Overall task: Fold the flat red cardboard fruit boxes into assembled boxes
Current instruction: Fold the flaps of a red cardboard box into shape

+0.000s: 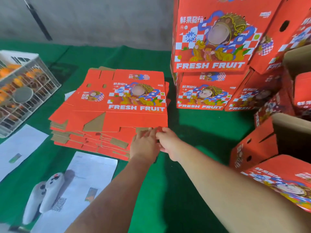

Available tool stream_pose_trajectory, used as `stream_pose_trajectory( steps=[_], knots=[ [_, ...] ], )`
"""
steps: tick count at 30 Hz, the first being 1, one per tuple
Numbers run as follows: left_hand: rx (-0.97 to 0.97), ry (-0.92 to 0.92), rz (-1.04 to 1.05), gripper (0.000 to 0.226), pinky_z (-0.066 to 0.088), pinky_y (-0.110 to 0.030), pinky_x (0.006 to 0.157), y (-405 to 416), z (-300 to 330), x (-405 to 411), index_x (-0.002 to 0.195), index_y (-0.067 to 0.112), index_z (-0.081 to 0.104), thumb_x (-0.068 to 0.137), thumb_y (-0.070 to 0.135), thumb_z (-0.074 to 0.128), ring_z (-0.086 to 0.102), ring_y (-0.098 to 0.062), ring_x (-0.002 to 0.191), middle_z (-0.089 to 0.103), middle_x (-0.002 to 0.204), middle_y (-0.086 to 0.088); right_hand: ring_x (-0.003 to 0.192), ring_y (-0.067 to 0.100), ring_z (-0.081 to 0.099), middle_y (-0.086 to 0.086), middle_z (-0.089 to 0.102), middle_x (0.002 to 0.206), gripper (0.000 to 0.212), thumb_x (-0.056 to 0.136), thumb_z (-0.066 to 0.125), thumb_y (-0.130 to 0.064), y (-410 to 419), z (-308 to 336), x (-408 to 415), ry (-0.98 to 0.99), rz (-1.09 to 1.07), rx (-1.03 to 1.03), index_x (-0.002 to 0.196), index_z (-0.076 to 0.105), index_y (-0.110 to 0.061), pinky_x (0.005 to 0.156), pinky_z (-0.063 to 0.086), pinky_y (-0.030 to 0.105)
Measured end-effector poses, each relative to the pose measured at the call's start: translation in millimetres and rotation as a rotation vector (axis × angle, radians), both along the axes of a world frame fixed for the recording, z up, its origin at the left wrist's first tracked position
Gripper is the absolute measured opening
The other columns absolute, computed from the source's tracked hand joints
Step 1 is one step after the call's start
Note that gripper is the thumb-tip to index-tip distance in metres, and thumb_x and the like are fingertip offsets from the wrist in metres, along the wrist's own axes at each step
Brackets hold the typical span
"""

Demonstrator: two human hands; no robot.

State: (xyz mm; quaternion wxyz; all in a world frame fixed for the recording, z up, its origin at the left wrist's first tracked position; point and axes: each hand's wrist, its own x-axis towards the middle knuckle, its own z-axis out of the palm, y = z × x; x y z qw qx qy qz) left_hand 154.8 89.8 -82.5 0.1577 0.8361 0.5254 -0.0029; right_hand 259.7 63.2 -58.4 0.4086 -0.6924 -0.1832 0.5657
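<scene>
1. A green cloth [168, 190] covers the surface below the camera; whether it is a desk or the floor cannot be told; a grey wall [101, 21] rises behind it, with a dark bar [39, 22] leaning against it.
2. At far left stands a white wire crate [25, 91] holding orange fruit; white printed sheets [87, 179] lie on the cloth nearer the camera; two pale handheld controllers [43, 195] rest on one sheet.
3. The stack of flat boxes [107, 118] lies at centre; the top one is red with a cartoon figure on a checkered ground and the words FRESH FRUIT; brown cardboard shows at the flap cut-outs and along the stacked edges.
4. Assembled boxes [212, 47] of the same print are piled at right, some open with brown insides.
5. The left hand [144, 145] reaches the near right corner of the stack, fingers straight and touching the flap edge; the right hand [168, 142] is just beside it, fingers curled at the same corner, apparently pinching the top flap.
</scene>
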Motion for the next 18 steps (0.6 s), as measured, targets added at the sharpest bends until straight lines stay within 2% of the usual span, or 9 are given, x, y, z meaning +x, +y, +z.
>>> stream_pose_trajectory(
  steps=[1,5,7,8,10,11,14,16,18],
  knots=[
    [0.006,-0.005,-0.038,0.063,0.035,-0.045,0.113,-5,-3,2,0.16,0.032,0.025,0.102,0.037,0.049,0.032,-0.029,0.149,0.048,0.158,0.002,0.091,0.021,0.066,0.003,0.072,0.107,0.018,0.105,0.05,-0.018,1,-2,1,0.029,-0.058,-0.01,0.12,0.057,-0.025,0.092,0.056,0.038],
    [-0.12,-0.238,-0.17,0.075,0.049,-0.043,0.096,-22,-10,-1,0.164,0.023,0.022,0.098,0.025,0.058,0.062,-0.036,0.118,0.067,0.132,-0.011,0.071,0.02,0.057,0.011,0.069,0.098,0.028,0.104,0.055,-0.023,1,-5,10,0.01,-0.279,-0.089,0.128,0.054,-0.01,0.061,0.045,0.029],
    [-0.121,-0.407,-0.182,0.062,0.049,-0.039,0.099,-25,-8,-9,0.154,0.025,0.045,0.095,0.016,0.06,0.065,-0.031,0.116,0.07,0.131,-0.003,0.091,0.023,0.06,0.009,0.065,0.12,0.04,0.1,0.063,-0.03,0,-6,18,0.032,-0.366,-0.156,0.133,0.048,-0.014,0.069,0.052,0.034],
    [-0.025,-0.462,-0.166,0.053,0.047,-0.038,0.102,-24,-6,-16,0.144,0.027,0.058,0.093,0.014,0.062,0.065,-0.028,0.118,0.07,0.134,0.003,0.101,0.025,0.057,0.009,0.058,0.131,0.046,0.098,0.067,-0.034,-1,-7,23,0.013,-0.372,-0.192,0.135,0.048,-0.016,0.078,0.056,0.038],
    [0.232,-0.446,-0.036,0.041,0.044,-0.043,0.106,-13,-2,-34,0.13,0.028,0.07,0.091,0.019,0.066,0.059,-0.028,0.128,0.064,0.142,0.005,0.106,0.025,0.052,0.007,0.05,0.135,0.051,0.096,0.071,-0.042,-4,-7,34,-0.029,-0.318,-0.253,0.136,0.052,-0.018,0.096,0.057,0.041],
    [0.295,-0.419,0.101,0.041,0.041,-0.048,0.11,-5,-2,-47,0.13,0.028,0.07,0.09,0.023,0.068,0.053,-0.033,0.135,0.059,0.148,-0.001,0.106,0.023,0.053,0.005,0.051,0.133,0.049,0.096,0.072,-0.043,-6,-6,38,-0.006,-0.303,-0.257,0.133,0.055,-0.017,0.098,0.057,0.04],
    [0.205,-0.333,0.461,0.053,0.023,-0.055,0.121,8,-5,-94,0.142,0.034,0.06,0.091,0.045,0.064,0.028,-0.04,0.15,0.042,0.162,-0.007,0.103,0.019,0.07,0.007,0.068,0.122,0.029,0.098,0.072,-0.029,-12,-3,39,0.19,-0.38,-0.13,0.12,0.063,-0.013,0.089,0.063,0.035],
    [0.192,-0.357,0.518,0.065,0.017,-0.056,0.122,5,-9,-120,0.142,0.031,0.059,0.085,0.062,0.051,0.025,-0.039,0.151,0.044,0.16,-0.006,0.094,0.024,0.077,0.011,0.079,0.105,0.017,0.102,0.066,-0.017,-21,2,42,0.37,-0.504,0.023,0.117,0.064,-0.008,0.085,0.064,0.036],
    [0.212,-0.396,0.581,0.078,0.014,-0.057,0.123,-2,-6,-131,0.142,0.03,0.057,0.077,0.072,0.051,0.023,-0.04,0.151,0.039,0.16,-0.009,0.089,0.027,0.079,0.011,0.08,0.096,0.016,0.104,0.062,-0.01,-34,8,53,0.418,-0.574,0.111,0.119,0.062,-0.005,0.08,0.065,0.036]
  ],
)
